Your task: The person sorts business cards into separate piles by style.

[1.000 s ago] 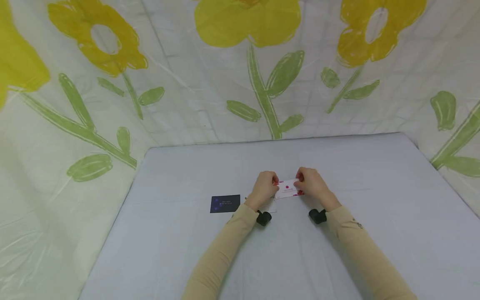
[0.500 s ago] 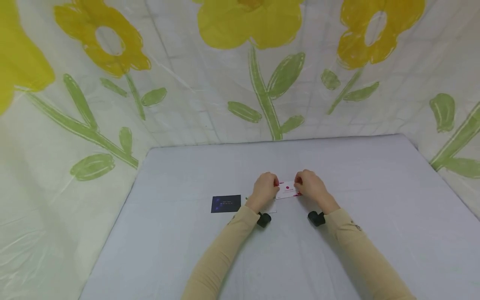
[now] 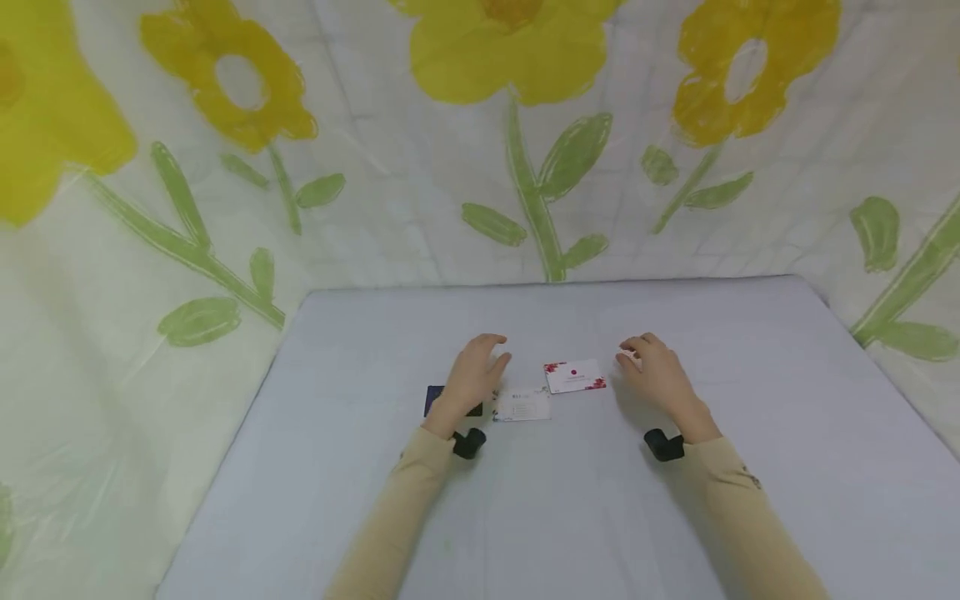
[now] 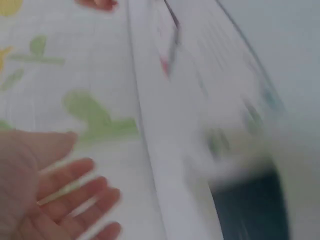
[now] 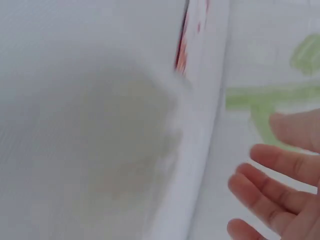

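A white card with red flowers and a red dot lies flat on the grey table, between my two hands. My left hand hovers to its left with relaxed fingers, holding nothing. My right hand hovers to its right, fingers loose and empty. A second white card lies just in front of the first. A dark blue card lies partly under my left hand. Both wrist views are blurred; spread fingers and the red card's edge show in them.
A plastic sheet printed with yellow flowers and green stems hangs behind and at both sides of the table. Black wrist cameras sit on both beige sleeves.
Both hands have let go of the red-flowered card and moved apart, left hand leftwards, right hand rightwards. The card now lies on the table; the second white card has come into sight.
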Available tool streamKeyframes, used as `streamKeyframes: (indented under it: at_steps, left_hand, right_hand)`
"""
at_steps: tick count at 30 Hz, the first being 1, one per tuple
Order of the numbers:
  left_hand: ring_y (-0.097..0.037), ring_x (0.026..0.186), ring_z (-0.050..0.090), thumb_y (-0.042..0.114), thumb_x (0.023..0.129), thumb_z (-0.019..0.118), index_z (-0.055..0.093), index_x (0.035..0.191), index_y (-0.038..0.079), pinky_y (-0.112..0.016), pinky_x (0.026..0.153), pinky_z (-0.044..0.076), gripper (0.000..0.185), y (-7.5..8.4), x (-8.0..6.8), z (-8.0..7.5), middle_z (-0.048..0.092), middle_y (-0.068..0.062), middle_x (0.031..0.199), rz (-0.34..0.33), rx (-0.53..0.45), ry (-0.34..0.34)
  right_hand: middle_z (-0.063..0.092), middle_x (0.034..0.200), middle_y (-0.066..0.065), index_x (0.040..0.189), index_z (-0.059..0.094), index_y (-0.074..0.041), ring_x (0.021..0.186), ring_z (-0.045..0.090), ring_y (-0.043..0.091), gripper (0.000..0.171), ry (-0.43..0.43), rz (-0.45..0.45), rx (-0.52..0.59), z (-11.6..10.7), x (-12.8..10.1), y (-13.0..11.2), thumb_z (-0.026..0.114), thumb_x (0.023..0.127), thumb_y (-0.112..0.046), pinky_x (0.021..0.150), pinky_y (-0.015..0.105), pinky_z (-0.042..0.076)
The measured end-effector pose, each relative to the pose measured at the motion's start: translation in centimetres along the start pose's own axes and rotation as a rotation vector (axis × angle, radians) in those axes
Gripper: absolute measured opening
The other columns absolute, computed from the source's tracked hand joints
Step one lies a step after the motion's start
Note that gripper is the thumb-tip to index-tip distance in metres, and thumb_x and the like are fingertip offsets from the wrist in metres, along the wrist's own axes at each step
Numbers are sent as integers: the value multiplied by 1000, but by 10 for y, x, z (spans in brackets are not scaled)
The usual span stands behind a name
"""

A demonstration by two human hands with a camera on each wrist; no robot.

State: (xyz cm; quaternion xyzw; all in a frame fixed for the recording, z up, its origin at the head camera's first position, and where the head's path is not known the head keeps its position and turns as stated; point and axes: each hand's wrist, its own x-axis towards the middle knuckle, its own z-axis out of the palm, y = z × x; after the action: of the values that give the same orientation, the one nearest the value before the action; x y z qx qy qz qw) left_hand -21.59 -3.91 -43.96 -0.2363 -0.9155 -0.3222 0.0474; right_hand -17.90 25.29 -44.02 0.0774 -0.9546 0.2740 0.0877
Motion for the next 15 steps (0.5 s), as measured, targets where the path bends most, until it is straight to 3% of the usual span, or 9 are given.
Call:
streamKeyframes:
  at_steps: [3, 5, 10, 13, 15]
  left_hand:
    - [-36, 126, 38, 17, 96, 50, 46, 129, -4, -49, 103, 30, 40, -30, -22, -23, 43, -24, 135, 58, 64, 94]
    - [-39, 133, 26, 20, 97, 49, 39, 135, -3, -55, 105, 22, 46, -48, -39, -40, 31, -25, 143, 37, 151, 109]
    - [-43, 134, -14, 36, 98, 39, 13, 148, 5, -67, 101, -2, 64, -90, -69, -78, -2, -20, 152, -150, 395, 3]
    - [-43, 131, -24, 43, 99, 33, 5, 149, 7, -70, 97, -7, 68, -108, -76, -89, -10, -18, 152, -236, 444, -29]
    - [-43, 131, -24, 44, 98, 32, 5, 149, 7, -70, 97, -8, 68, -111, -79, -92, -12, -17, 152, -256, 446, -25]
  right_hand:
    - [43, 129, 29, 129, 45, 8, 117, 39, 44, 47, 22, 10, -55, -11, -10, 12, 53, 94, -23, 91, 61, 28]
    - [29, 142, 28, 140, 31, 5, 129, 26, 45, 62, -6, 29, -89, -19, -17, 19, 51, 95, -33, 94, 65, 20]
    - [-6, 151, 23, 148, -1, -5, 136, -10, 43, 83, -143, 108, -157, -31, -26, 31, 41, 94, -52, 97, 70, 0]
    - [-12, 151, 21, 148, -6, -7, 133, -18, 43, 83, -181, 117, -171, -33, -29, 36, 38, 94, -54, 97, 70, -6]
    - [-13, 151, 20, 148, -6, -7, 133, -18, 43, 83, -181, 111, -172, -32, -30, 37, 37, 94, -54, 97, 69, -7]
